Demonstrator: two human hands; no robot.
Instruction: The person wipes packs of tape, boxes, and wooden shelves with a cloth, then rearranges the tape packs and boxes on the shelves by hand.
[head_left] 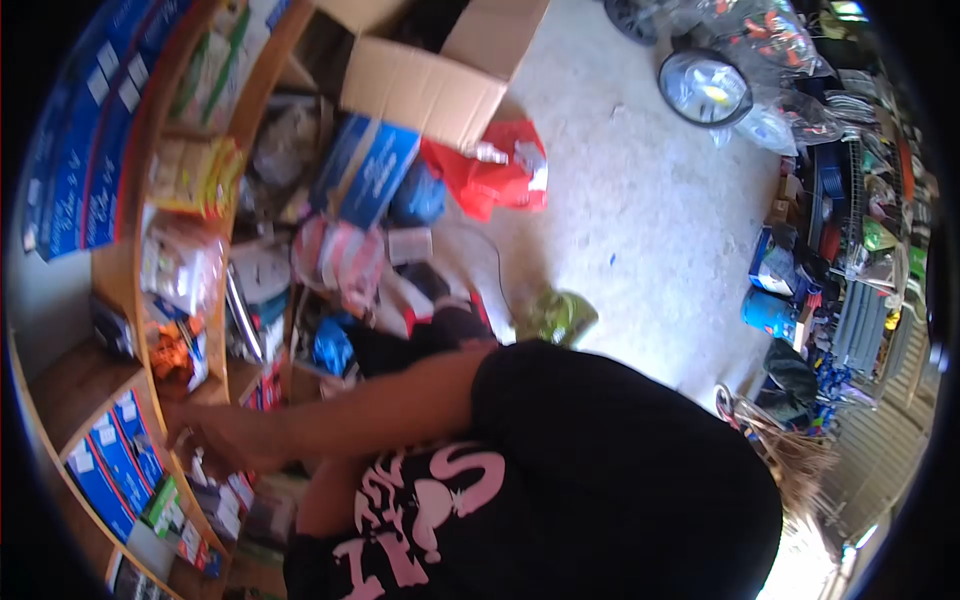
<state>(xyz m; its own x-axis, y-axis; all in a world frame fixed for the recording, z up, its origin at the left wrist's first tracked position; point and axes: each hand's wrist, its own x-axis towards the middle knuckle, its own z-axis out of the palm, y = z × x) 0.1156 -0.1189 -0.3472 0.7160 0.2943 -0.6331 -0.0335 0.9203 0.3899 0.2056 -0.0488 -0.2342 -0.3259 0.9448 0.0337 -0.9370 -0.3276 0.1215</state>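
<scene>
My right hand (pixel 225 440) reaches to the wooden shelf unit (pixel 150 410), its fingers curled at the edge of a compartment. Something small and whitish shows by the fingertips; I cannot make out what it is. My left forearm (pixel 330 490) passes under the right one, which hides the left hand. Nearest the right hand, blue boxes (pixel 105 465) with white labels fill a compartment. A green-and-white pack (pixel 165 510) lies beside them. An orange bundle (pixel 172 355) sits in the compartment just above.
An open cardboard box (pixel 425 90) stands over a blue box (pixel 368 170). A red bag (pixel 495 170) and an olive-green bag (pixel 560 318) lie on the concrete floor (pixel 640 230). Along the far side are crowded racks (pixel 860 200) and a round black-rimmed item (pixel 705 88).
</scene>
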